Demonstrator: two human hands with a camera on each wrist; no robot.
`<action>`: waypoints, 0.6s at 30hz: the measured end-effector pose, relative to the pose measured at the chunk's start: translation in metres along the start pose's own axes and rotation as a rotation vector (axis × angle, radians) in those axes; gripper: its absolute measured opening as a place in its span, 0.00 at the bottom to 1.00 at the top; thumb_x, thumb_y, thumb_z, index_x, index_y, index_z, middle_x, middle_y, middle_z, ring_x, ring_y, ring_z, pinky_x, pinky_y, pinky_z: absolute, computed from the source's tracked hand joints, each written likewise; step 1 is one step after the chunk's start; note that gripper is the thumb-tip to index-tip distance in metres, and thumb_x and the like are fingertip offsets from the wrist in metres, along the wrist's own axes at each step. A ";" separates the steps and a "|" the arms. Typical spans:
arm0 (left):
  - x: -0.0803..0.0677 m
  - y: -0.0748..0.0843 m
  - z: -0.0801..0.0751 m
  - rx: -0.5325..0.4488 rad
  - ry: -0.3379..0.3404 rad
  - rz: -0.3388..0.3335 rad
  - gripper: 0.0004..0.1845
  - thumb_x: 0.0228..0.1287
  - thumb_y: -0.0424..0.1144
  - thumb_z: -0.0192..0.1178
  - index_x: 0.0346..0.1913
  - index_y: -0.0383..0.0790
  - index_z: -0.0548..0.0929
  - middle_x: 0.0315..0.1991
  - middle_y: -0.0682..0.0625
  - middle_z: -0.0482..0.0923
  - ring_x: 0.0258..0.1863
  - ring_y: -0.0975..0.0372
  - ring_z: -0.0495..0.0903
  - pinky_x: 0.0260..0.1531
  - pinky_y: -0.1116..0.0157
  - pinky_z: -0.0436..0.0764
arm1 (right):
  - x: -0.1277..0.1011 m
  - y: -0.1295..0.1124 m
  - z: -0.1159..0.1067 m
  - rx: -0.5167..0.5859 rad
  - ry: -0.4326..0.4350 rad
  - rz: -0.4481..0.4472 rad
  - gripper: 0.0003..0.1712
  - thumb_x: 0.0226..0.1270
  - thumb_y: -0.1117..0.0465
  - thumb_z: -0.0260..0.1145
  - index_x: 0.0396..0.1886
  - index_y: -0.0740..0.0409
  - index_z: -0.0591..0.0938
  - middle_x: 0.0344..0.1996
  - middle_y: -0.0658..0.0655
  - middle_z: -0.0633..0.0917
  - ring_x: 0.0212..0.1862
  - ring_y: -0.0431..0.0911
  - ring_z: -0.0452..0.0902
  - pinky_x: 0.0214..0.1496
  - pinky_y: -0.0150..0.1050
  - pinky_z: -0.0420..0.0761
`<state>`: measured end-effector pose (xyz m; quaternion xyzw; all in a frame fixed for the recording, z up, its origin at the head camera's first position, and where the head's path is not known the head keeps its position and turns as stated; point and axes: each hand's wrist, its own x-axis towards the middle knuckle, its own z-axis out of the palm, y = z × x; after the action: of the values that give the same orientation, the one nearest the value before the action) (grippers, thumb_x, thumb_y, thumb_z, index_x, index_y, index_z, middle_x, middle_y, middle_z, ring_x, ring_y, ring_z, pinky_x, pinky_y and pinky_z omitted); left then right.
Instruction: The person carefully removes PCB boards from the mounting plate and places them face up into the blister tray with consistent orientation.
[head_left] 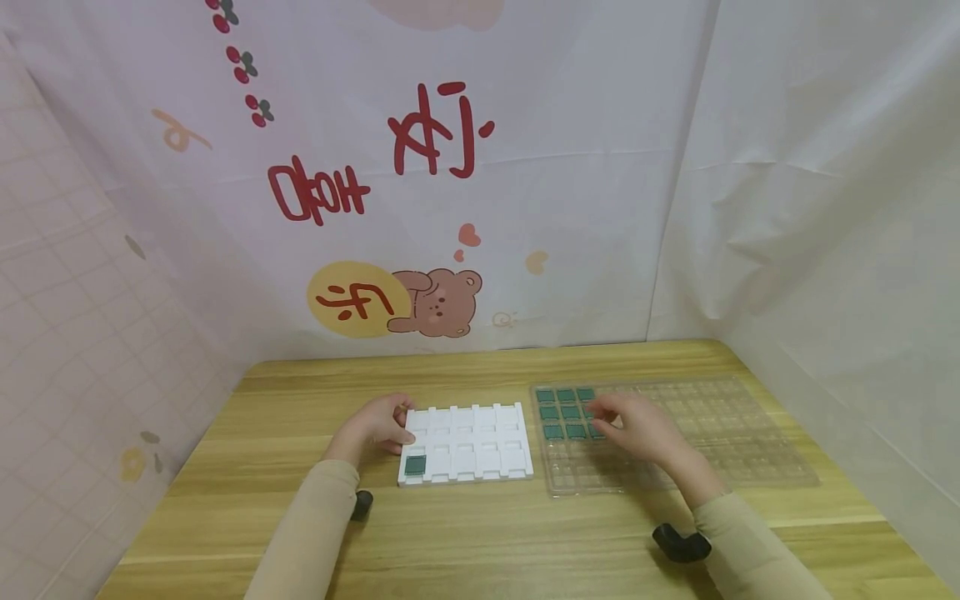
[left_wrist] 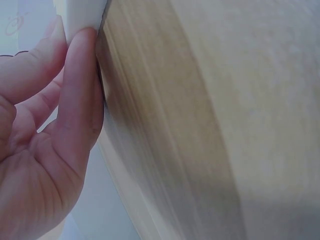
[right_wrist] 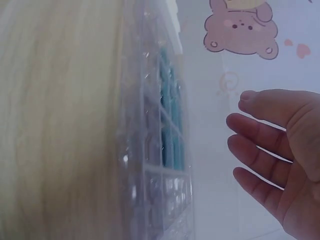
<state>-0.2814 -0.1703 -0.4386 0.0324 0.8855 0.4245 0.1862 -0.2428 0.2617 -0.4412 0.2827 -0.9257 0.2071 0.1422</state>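
My left hand point(head_left: 380, 423) is at the left end of a white compartment tray point(head_left: 467, 480), two rows of shallow pockets. In the left wrist view, thumb and fingers point(left_wrist: 77, 75) pinch the tray's edge. One dark green square piece point(head_left: 416, 465) lies in the near left pocket. To the right, a clear plastic tray point(head_left: 720, 433) holds several similar green squares point(head_left: 567, 412) in its far left part. Over those squares is my right hand point(head_left: 637, 425), partly covering the rightmost ones. In the right wrist view its fingers point(right_wrist: 257, 145) are loosely bent and apart, holding nothing.
Both trays lie on a wood-grain table point(head_left: 450, 542). A white printed cloth point(head_left: 570, 183) hangs behind the table, with more cloth along both sides. A black curved piece point(head_left: 681, 543) sits at my right wrist, another point(head_left: 362, 505) at my left.
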 end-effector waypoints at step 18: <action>0.002 0.001 0.000 0.020 0.002 -0.009 0.28 0.53 0.21 0.70 0.58 0.34 0.74 0.39 0.41 0.69 0.31 0.56 0.75 0.28 0.64 0.86 | 0.011 -0.033 -0.005 0.024 0.163 -0.097 0.15 0.57 0.62 0.76 0.44 0.55 0.87 0.38 0.48 0.86 0.40 0.43 0.80 0.44 0.46 0.81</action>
<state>-0.2831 -0.1692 -0.4387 0.0297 0.8899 0.4150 0.1870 -0.2320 0.2339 -0.4228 0.3113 -0.8937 0.2335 0.2233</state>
